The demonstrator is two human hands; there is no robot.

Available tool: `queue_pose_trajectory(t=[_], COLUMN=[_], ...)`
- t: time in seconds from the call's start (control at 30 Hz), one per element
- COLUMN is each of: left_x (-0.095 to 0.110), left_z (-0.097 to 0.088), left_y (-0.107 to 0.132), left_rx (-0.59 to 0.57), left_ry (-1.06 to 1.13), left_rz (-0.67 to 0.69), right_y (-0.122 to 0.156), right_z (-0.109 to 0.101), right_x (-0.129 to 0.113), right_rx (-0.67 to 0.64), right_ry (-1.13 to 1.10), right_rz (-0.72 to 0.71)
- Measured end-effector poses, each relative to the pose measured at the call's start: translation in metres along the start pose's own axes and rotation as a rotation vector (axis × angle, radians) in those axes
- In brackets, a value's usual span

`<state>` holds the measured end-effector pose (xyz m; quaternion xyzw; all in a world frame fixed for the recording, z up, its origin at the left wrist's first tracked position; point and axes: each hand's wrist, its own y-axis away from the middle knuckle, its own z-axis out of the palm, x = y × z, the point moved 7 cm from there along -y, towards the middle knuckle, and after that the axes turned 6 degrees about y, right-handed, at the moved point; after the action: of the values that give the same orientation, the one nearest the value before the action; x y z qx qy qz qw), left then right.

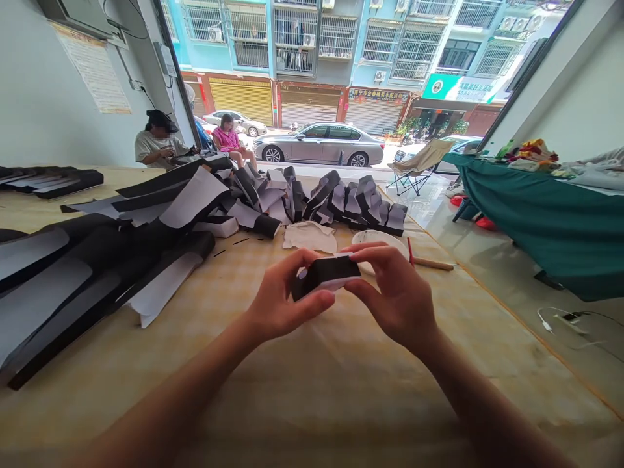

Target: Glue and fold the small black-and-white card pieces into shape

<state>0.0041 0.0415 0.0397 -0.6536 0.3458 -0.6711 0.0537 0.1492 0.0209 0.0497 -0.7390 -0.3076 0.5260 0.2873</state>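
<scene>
Near the centre of the frame, the left hand point(285, 296) is gripping the left end of a small black-and-white box-shaped piece point(327, 273) between thumb and fingers, and the right hand point(397, 292) is pinching its right end. The fingertips are partly covering both ends. The right hand is also partly hiding a round white plate point(373, 236). At far left, long black-and-white strips point(43, 296) are running out of frame.

Pale walls point(29, 91) flank a street-facing opening point(331, 84) (brightly sunlit beyond); a beige folding chair point(423, 161) stands near a green-draped table point(541, 227).
</scene>
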Motion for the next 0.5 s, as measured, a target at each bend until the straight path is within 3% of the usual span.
queue_pose_trajectory(t=[0.07, 0.37, 0.5], left_x=[0.001, 0.004, -0.002], left_z=[0.003, 0.007, 0.008], left_y=[0.0, -0.004, -0.004], left_rx=[-0.044, -0.028, -0.058], left_ry=[0.054, 0.043, 0.044], left_rz=[-0.042, -0.176, -0.252], right_y=[-0.001, -0.001, 0.0], right_z=[-0.001, -0.002, 0.0], right_x=[-0.005, -0.023, -0.02], right_rx=[-0.013, -0.019, -0.064], right_ry=[0.032, 0.342, 0.38], right_rz=[-0.055, -0.376, -0.405])
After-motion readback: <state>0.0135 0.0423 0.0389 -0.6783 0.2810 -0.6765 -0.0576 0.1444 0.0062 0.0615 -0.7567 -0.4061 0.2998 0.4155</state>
